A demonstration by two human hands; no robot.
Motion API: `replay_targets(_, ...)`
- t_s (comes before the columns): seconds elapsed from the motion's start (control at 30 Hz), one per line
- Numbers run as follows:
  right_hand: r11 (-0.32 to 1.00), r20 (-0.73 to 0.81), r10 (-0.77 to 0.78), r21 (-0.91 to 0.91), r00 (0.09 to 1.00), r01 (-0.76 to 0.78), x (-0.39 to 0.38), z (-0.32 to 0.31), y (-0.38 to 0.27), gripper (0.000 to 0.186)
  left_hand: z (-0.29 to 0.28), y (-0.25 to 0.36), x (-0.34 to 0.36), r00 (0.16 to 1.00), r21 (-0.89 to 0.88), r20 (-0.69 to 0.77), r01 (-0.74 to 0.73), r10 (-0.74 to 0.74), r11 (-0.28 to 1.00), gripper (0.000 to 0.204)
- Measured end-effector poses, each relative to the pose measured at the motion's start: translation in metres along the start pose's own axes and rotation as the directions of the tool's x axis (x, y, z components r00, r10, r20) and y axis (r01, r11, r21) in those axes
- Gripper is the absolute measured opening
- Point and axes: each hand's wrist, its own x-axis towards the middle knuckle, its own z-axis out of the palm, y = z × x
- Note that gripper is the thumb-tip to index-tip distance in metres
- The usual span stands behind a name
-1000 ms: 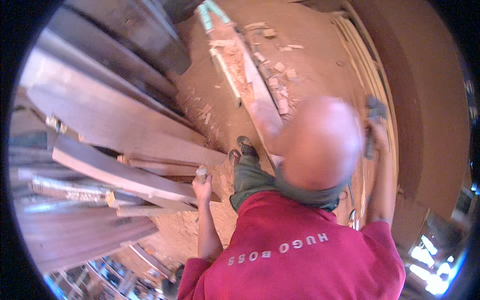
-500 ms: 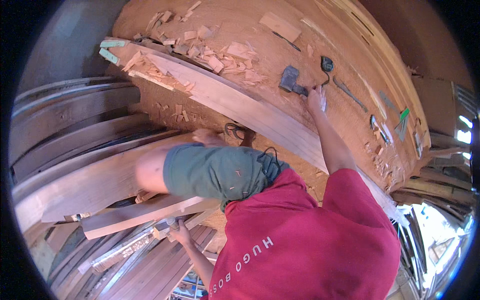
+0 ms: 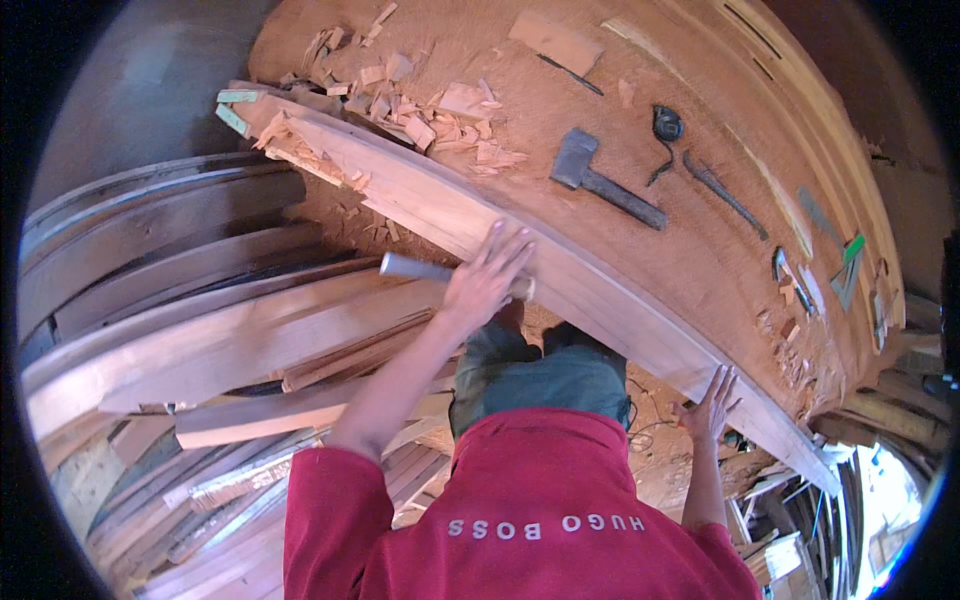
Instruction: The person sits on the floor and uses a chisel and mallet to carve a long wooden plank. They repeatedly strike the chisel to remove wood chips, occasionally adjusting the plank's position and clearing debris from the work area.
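A long pale wooden plank point(image 3: 600, 290) runs diagonally in front of me, from the far left to the near right. My left hand point(image 3: 485, 275) lies on its near edge with fingers stretched over the top. Beneath that palm is a grey rod-shaped tool point(image 3: 415, 268) with a pale end, apparently held by the thumb side; its exact kind is unclear. My right hand point(image 3: 708, 405) rests farther along the plank, fingers spread, holding nothing. Beyond the plank, a dark mallet point(image 3: 620, 200) lies on the brown wooden surface point(image 3: 470, 50).
Wood chips point(image 3: 415, 125) are heaped at the far left. A tape measure point(image 3: 667, 123), a thin dark bar point(image 3: 725, 195) and a green-edged square point(image 3: 850, 265) lie beyond the plank. Stacked boards point(image 3: 200, 330) fill the left side. Mint-coloured pieces point(image 3: 235, 110) cap the plank's far end.
My right hand has let go of the mallet's handle and moved near to the plank. My left hand has come up from the stacked boards with the rod-shaped tool. My body has straightened.
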Motion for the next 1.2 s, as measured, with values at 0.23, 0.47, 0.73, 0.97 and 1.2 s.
replay_targets(0.23, 0.971, -0.099, -0.222, 0.061, 0.970, 0.229, 0.045, 0.049, 0.047, 0.123, -0.006, 0.032, 0.058, 0.922, 0.216, 0.368, -0.213, 0.123, 0.953, 0.118)
replay_targets(0.47, 0.939, -0.093, -0.327, 0.080, 0.940, 0.335, 0.038, 0.035, 0.061, 0.105, 0.013, 0.045, 0.044, 0.922, 0.197, 0.378, -0.165, 0.081, 0.966, 0.117)
replay_targets(0.73, 0.854, 0.286, -0.519, 0.225, 0.806, 0.470, 0.093, 0.011, 0.101, 0.129, -0.001, 0.043, 0.103, 0.804, 0.035, 0.573, -0.216, 0.157, 0.976, 0.096)
replay_targets(0.97, 0.898, -0.028, -0.414, 0.152, 0.910, 0.413, 0.081, -0.004, 0.153, 0.121, -0.024, 0.058, 0.136, 0.914, 0.010, 0.404, 0.047, -0.047, 0.999, 0.057)
replay_targets(1.2, 0.871, 0.037, -0.453, 0.232, 0.891, 0.433, 0.127, 0.005, 0.159, 0.126, -0.042, 0.073, 0.080, 0.988, -0.163, -0.148, -0.058, 0.034, 0.985, 0.059)
